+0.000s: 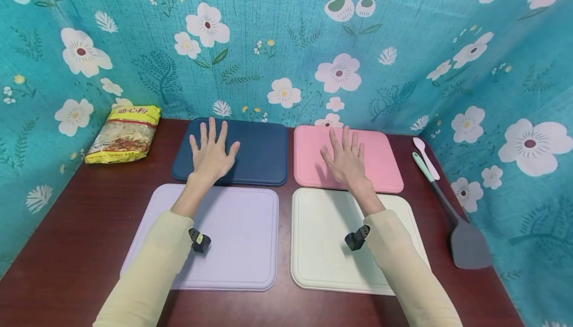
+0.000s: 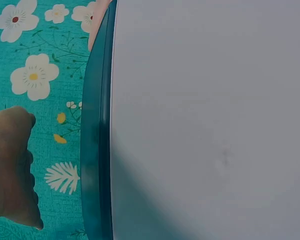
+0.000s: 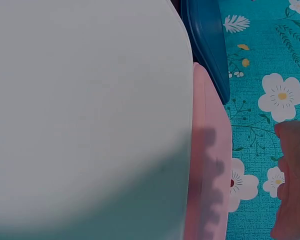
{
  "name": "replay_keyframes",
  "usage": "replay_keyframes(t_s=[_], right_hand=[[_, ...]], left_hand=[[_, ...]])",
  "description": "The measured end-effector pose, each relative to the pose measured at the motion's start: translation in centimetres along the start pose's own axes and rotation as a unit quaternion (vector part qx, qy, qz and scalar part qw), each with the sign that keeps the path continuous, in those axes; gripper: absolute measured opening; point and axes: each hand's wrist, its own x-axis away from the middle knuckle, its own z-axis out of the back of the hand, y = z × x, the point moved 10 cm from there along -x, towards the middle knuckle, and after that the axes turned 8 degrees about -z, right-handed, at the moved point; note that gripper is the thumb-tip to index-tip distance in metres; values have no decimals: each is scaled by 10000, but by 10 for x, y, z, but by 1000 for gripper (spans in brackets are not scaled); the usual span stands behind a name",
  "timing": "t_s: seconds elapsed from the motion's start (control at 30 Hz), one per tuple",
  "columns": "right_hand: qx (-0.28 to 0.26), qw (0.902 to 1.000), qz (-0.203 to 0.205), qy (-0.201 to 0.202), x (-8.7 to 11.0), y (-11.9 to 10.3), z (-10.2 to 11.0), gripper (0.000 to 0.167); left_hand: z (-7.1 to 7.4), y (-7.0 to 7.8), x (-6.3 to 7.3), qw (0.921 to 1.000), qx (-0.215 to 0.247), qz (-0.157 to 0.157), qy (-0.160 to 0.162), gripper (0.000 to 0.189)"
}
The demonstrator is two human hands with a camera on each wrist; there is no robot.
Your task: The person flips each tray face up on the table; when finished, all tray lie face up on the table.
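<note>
In the head view my left hand [image 1: 211, 157] spreads its fingers above the dark blue board [image 1: 264, 155], holding nothing. My right hand [image 1: 346, 162], fingers likewise spread, hovers over the pink board [image 1: 380, 160] and casts a shadow on it. Beneath the left forearm lies a lavender board [image 1: 241, 240]; a cream board [image 1: 320, 240] lies under the right one. The left wrist view shows part of the left hand [image 2: 10, 167] at its left edge, and the right wrist view catches the right hand [image 3: 295, 180] at its right edge, both apart from the boards.
A yellow food packet [image 1: 125, 135] stands at the back left against the floral cloth [image 1: 250, 43]. On the right lie a small pink spoon [image 1: 426, 159] and a dark spatula [image 1: 469, 245] with a green handle end. The tabletop [image 1: 85, 237] is dark reddish wood.
</note>
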Motion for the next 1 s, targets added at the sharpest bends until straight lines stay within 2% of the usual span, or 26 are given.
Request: replay_keyframes(t_s=[0.4,0.67,1.0], right_hand=[[75,9999,94,33,1,-9,-2,68],[2,9998,185,-14,3,-16,-2,67],[-125,9994,317,-29,7,-30,-1,68]], left_hand=[[3,-4,6,10000,26,53,-23,71],[5,-20,10,9997,-42,224,-76,71],[13,-34,20,9994,99,328,-27,72]])
